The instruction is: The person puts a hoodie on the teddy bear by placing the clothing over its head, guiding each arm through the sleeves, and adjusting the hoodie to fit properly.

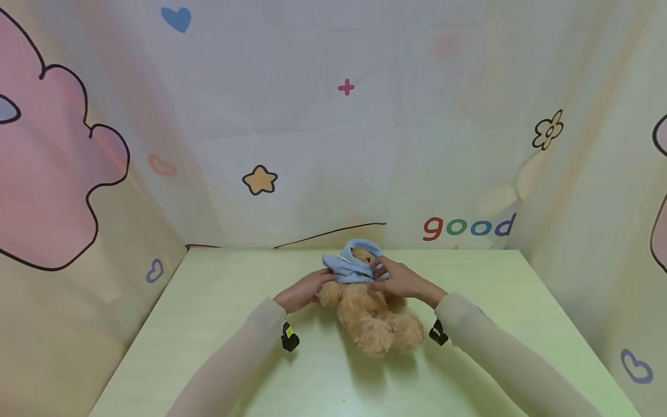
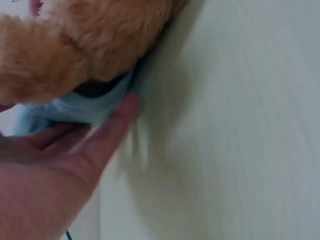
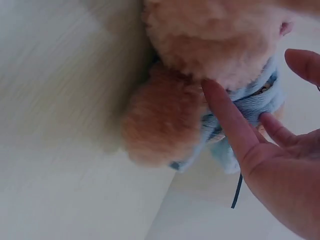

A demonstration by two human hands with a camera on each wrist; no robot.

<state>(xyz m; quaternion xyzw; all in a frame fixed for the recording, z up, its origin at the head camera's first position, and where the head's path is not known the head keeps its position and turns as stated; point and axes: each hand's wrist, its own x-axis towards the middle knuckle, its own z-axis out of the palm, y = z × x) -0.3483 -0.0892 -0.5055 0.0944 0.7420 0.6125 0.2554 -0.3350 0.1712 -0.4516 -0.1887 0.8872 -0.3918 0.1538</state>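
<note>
Two hands at a teddy bear's blue hooded top

The teddy bear (image 1: 365, 315) is at the far middle of the pale table (image 1: 219, 347), its hooded head at the far end and its feet toward the near right. The blue hooded top (image 1: 348, 271) is bunched about its head and upper body, and part of the face shows inside the hood. The left hand (image 1: 304, 289) is at the bear's left side in the scene, its thumb straight along the cloth; with the other fingers partly hidden, I cannot tell whether they pinch it. The right hand (image 1: 406, 281) is on the right, its fingers spread and fairly straight, touching the blue top and the fur beside it. Behind the table, the printed backdrop (image 1: 312, 127) bears a star (image 1: 260, 180) and, farther right, the word "good" (image 1: 469, 227)
</note>
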